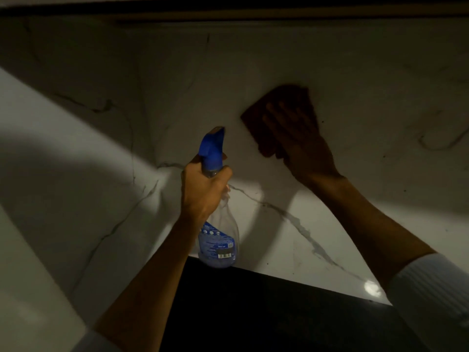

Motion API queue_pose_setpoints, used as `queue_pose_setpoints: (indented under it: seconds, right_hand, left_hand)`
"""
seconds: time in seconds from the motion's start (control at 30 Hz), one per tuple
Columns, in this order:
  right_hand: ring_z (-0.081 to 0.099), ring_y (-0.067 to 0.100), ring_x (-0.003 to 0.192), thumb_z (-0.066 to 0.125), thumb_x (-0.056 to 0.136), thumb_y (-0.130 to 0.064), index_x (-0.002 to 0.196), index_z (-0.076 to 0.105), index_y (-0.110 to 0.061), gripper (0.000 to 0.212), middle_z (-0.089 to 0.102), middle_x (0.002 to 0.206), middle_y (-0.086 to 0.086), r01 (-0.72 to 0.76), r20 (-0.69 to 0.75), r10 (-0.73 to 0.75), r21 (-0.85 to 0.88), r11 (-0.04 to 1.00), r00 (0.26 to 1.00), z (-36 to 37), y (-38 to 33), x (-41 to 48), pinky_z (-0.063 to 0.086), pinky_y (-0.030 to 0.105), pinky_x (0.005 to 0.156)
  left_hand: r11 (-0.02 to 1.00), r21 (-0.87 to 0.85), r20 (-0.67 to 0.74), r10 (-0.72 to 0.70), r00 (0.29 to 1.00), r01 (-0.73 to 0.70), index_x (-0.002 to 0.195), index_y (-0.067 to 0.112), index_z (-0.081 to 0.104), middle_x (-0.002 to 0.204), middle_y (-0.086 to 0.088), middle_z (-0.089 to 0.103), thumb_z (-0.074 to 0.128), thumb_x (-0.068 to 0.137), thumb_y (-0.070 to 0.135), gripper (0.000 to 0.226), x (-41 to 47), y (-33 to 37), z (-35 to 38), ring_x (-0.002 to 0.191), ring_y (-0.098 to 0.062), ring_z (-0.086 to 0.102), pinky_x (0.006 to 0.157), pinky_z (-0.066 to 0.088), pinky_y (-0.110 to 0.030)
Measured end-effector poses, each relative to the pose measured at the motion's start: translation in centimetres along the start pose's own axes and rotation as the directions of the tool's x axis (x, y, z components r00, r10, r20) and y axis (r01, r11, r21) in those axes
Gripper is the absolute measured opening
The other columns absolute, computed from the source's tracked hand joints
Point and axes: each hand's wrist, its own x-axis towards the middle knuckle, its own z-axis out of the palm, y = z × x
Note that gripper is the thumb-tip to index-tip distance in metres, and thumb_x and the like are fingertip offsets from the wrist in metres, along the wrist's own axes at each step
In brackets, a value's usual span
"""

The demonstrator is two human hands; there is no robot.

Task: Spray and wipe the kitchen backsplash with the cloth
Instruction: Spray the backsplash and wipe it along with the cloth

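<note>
- The right hand [299, 138] lies flat on a brown cloth [275, 102], fingers straight and slightly spread, palm pressing it against the wall. It curls round nothing.
- The cloth is a folded square in shadow, touching the backsplash [368, 80] to the right of centre, high up the wall. Its top and left edges show beyond the fingertips.
- The left hand [205, 191] is clamped round the neck of a spray bottle [220, 242], fingers wrapped just under the blue trigger head [212, 148].
- The bottle hangs upright in the air, left of the cloth and apart from it, nozzle towards the wall. Its body is clear, with a blue label and a barcode low down.
- The backsplash is white marble-look stone with grey veins, partly lit and partly shaded. It meets a side wall [50, 153] in a corner at the far left.
- A bright glint [372, 288] sits low on the stone at the right.
- A black countertop [253, 316] fills the near bottom edge, below the bottle.
- Both forearms are bare; a pale ribbed sleeve [431, 298] is pushed up the right arm.
</note>
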Motion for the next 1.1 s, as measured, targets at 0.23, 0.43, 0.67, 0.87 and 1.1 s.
queue_pose_setpoints:
  seconds: [0.23, 0.43, 0.67, 0.87, 1.1]
  right_hand:
    - [0.021, 0.038, 0.142, 0.058, 0.082, 0.005, 0.144, 0.034, -0.001, 0.066, 0.029, 0.152, 0.019, -0.077, 0.004, 0.077, 0.067, 0.995, 0.997, 1.3, -1.9, -0.4, 0.007, 0.043, 0.117]
    - [0.027, 0.040, 0.139, 0.035, 0.090, -0.007, 0.141, 0.039, -0.001, 0.052, 0.035, 0.148, 0.020, 0.198, 0.166, -0.193, -0.013, 0.980, 0.967, -0.5, 0.7, 0.4, 0.015, 0.052, 0.116]
    - [0.029, 0.041, 0.137, 0.050, 0.088, 0.007, 0.139, 0.040, 0.002, 0.052, 0.037, 0.146, 0.025, -0.113, -0.156, 0.122, 0.070, 0.991, 0.980, -0.3, -1.0, 4.5, 0.012, 0.046, 0.115]
    - [0.037, 0.038, 0.135, 0.050, 0.096, -0.012, 0.138, 0.045, -0.002, 0.044, 0.043, 0.144, 0.019, 0.330, 0.207, -0.324, 0.007, 0.944, 0.923, 4.5, -4.3, -1.9, 0.026, 0.050, 0.114]
    - [0.027, 0.033, 0.141, 0.070, 0.071, 0.003, 0.142, 0.038, -0.002, 0.078, 0.034, 0.150, 0.016, -0.055, 0.153, 0.042, 0.084, 0.995, 0.987, 7.8, -7.3, -5.8, 0.014, 0.046, 0.118]
  left_hand:
    - [1.000, -0.005, -0.006, 0.005, 1.000, -0.005, 0.081, 0.021, 0.061, 0.050, 0.004, 0.059, 0.066, 0.071, 0.014, 0.012, -0.3, 0.4, -0.2, 0.045, -0.015, 0.060, 0.047, 0.057, -0.033]
    - [0.999, 0.003, -0.001, 0.034, 0.999, -0.034, 0.082, 0.022, 0.060, 0.051, 0.006, 0.061, 0.065, 0.082, 0.000, 0.022, 0.0, 0.9, -0.5, 0.045, -0.011, 0.061, 0.047, 0.057, -0.030]
    - [1.000, 0.019, -0.051, -0.006, 0.999, 0.007, 0.073, 0.020, 0.058, 0.049, 0.005, 0.060, 0.065, 0.082, -0.002, 0.025, 0.0, -0.7, -2.0, 0.045, -0.012, 0.061, 0.049, 0.058, -0.033]
    - [0.998, 0.059, -0.055, 0.000, 0.999, 0.003, 0.086, 0.020, 0.063, 0.053, -0.001, 0.061, 0.065, 0.084, -0.004, 0.024, -0.7, -2.2, -4.4, 0.044, -0.013, 0.061, 0.047, 0.059, -0.032]
    - [0.992, 0.121, -0.002, -0.046, 0.999, 0.046, 0.088, 0.019, 0.063, 0.054, -0.001, 0.061, 0.064, 0.083, -0.004, 0.024, -1.7, -3.9, -6.5, 0.045, -0.015, 0.062, 0.045, 0.056, -0.030]
